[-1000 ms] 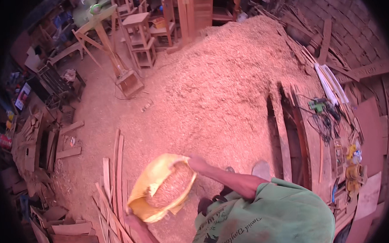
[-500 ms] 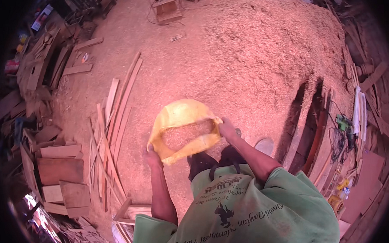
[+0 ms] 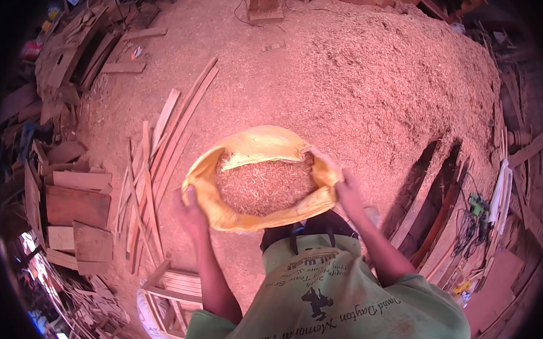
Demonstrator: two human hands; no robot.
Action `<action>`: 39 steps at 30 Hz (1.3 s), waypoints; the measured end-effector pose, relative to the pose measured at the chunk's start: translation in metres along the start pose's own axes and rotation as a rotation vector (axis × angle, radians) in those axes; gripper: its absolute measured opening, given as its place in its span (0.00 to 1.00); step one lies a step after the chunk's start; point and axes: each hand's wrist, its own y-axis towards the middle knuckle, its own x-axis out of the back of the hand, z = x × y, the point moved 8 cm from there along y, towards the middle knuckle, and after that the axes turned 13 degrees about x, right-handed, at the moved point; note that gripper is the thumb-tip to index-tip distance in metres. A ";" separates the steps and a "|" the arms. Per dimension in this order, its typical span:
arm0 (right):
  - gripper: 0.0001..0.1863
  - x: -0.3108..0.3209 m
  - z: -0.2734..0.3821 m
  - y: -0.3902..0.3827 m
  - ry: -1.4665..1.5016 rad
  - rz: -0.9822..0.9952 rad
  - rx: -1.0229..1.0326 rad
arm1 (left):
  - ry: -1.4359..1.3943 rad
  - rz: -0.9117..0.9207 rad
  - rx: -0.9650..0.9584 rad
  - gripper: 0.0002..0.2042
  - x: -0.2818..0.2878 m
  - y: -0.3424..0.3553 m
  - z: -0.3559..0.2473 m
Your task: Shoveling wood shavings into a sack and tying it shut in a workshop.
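A yellow sack (image 3: 261,141) hangs in front of my waist with its mouth spread wide into an oval. Wood shavings (image 3: 266,186) show inside it; how deep they lie I cannot tell. On the left of the rim, my left hand (image 3: 192,216) is closed on the sack's edge, thumb uppermost. The opposite side of the rim is gripped by my right hand (image 3: 347,193), its fingers partly hidden by the folded material. The sack's lower body is out of sight below its mouth.
A large heap of shavings (image 3: 413,72) spreads to the far right. Long wooden strips (image 3: 167,137) lie on the floor at left, beside stacked boards (image 3: 78,205). Long beams (image 3: 434,223) and a green power tool with cable (image 3: 479,206) lie at right. A wooden frame (image 3: 179,285) stands near left.
My hands have moved farther apart, and the sack's mouth has opened from a narrow gap into a wide oval. More of the shavings inside shows. The view has shifted a little.
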 end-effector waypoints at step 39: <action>0.20 -0.017 -0.050 0.157 -0.450 0.049 0.139 | 0.131 0.275 0.266 0.12 -0.053 -0.032 0.128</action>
